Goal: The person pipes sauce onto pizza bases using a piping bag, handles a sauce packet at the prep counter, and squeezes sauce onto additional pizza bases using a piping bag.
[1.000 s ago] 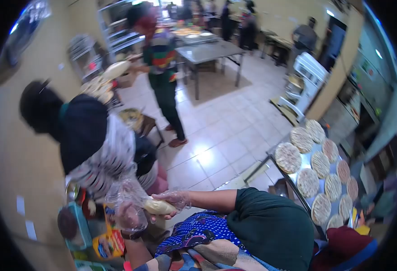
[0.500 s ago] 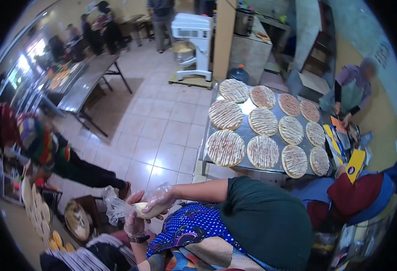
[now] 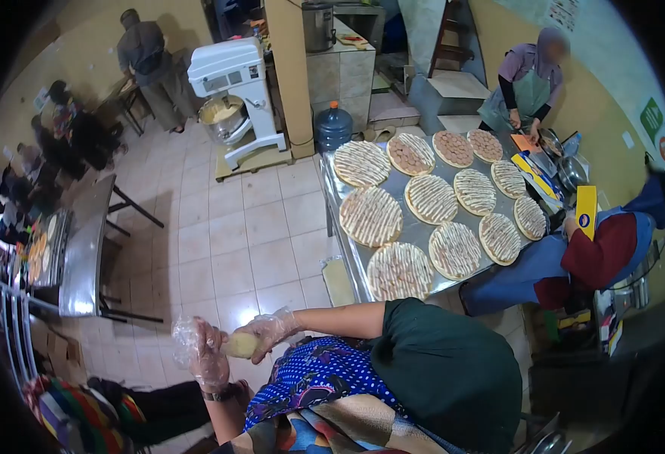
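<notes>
My left hand [image 3: 208,362], in a clear plastic glove with a dark band at the wrist, is closed round the gathered end of a clear bag. The loose plastic [image 3: 186,340] spreads on its left side. My right hand [image 3: 270,333], also gloved, grips the bag's pale filled part [image 3: 242,345] from the right. Both hands are close together in front of the blue dotted cloth [image 3: 310,371]. To their right, round flat breads [image 3: 399,269] with white stripes and brown topping cover a metal table [image 3: 354,272].
A person in a green apron [image 3: 525,98] works beyond the breads. Another, in blue and maroon [image 3: 605,250], is at the table's right. A person in a striped top [image 3: 71,412] is at lower left. A white mixer [image 3: 234,76], blue water bottle [image 3: 333,127] and steel table [image 3: 83,265] stand farther off.
The view has swung right, bringing the bread table closer to centre. Both hands still hold the bag, now more upright in the left. The striped-top person has shifted to the lower left.
</notes>
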Motion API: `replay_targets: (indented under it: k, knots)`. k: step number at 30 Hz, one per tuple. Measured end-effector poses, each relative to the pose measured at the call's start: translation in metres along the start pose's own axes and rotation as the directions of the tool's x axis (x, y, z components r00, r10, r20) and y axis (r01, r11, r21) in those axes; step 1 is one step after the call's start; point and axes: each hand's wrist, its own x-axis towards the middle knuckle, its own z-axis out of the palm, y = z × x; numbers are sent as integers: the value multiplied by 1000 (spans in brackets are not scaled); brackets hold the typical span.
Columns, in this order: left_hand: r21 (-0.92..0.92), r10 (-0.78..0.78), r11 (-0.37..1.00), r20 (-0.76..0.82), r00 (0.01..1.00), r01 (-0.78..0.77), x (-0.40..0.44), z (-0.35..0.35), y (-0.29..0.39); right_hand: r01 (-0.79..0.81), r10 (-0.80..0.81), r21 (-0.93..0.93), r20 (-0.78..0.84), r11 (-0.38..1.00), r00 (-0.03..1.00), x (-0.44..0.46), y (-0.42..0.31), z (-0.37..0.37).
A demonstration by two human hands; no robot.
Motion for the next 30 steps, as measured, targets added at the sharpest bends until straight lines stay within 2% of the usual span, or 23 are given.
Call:
replay_targets:
  k: [1, 3, 5, 7, 8, 10, 11, 12, 13, 14, 15, 16, 17, 18, 19, 22, 24, 25, 26, 27, 28, 29, 30]
  knots:
    - [85, 14, 996, 38, 999, -18, 23, 5, 12, 8, -9, -5, -23, 1000, 1000, 11, -8, -10]
    - [68, -28, 997, 121, 992, 20, 68, 14, 26, 259, -296, -170, -257, 951, 920, 27, -19, -33]
    - [79, -168, 985, 212, 963, 154, 112, 24, 33, 265, -318, -196, -333, 944, 888, 33, -26, -61]
    - [158, -216, 971, 263, 941, 179, 153, 43, 37, 121, -367, -419, -579, 900, 728, 25, -33, -86]
    - [198, -224, 966, 316, 922, 166, 171, 51, 37, 295, -427, -314, -563, 903, 708, 30, -6, -117]
    - [237, -248, 957, 385, 889, 165, 210, 71, 38, 145, -15, 201, -536, 969, 844, -43, -26, -178]
    - [244, -264, 954, 405, 875, 175, 230, 76, 35, 112, 110, 305, -624, 946, 774, -90, -29, -203]
    - [222, -254, 960, 428, 868, 171, 251, 80, 32, -200, -29, -198, -777, 960, 628, -157, -28, -222]
    - [199, -242, 965, 446, 861, 168, 274, 83, 28, -633, -166, -439, -881, 637, 443, -222, -28, -240]
    - [194, -255, 963, 454, 854, 185, 295, 88, 26, -842, -243, -225, -963, 491, 116, -284, -15, -254]
    - [199, -262, 962, 462, 847, 188, 314, 92, 20, -824, -246, 105, -927, 557, -284, -345, 4, -259]
    - [188, -256, 964, 467, 847, 188, 335, 95, 14, -657, -217, 376, -739, 653, -638, -400, 28, -257]
    - [181, -247, 967, 472, 846, 181, 356, 99, 10, -459, -167, 506, -519, 730, -838, -445, 50, -253]
    - [210, -270, 958, 442, 856, 193, 376, 105, 3, -272, -106, 557, -312, 784, -944, -479, 68, -248]
    - [229, -278, 953, 406, 871, 197, 394, 114, -3, -119, -46, 555, -143, 823, -989, -502, 84, -245]
    - [346, -301, 925, 422, 855, 155, 454, 139, -23, 101, 41, 502, 129, 859, -991, -532, 100, -270]
    - [480, -352, 865, 373, 858, 146, 497, 159, -38, 54, -25, 505, 147, 861, -989, -546, 91, -317]
    - [491, -371, 857, 382, 847, 154, 517, 170, -47, -40, -95, 551, 72, 833, -993, -552, 85, -350]
    - [484, -404, 857, 419, 813, 176, 537, 181, -56, -207, -188, 635, -98, 744, -977, -552, 76, -390]
    - [474, -435, 857, 456, 777, 202, 552, 195, -66, -441, -242, 697, -370, 566, -897, -544, 60, -438]
    - [478, -454, 854, 492, 743, 206, 565, 213, -74, -709, -123, 663, -704, 239, -699, -518, 28, -488]
    - [485, -470, 848, 507, 722, 212, 577, 228, -84, -581, -123, 112, -929, 806, -350, -472, 7, -529]
    - [498, -501, 837, 526, 687, 228, 588, 245, -94, 30, -401, -402, -915, 915, -38, -423, -11, -565]
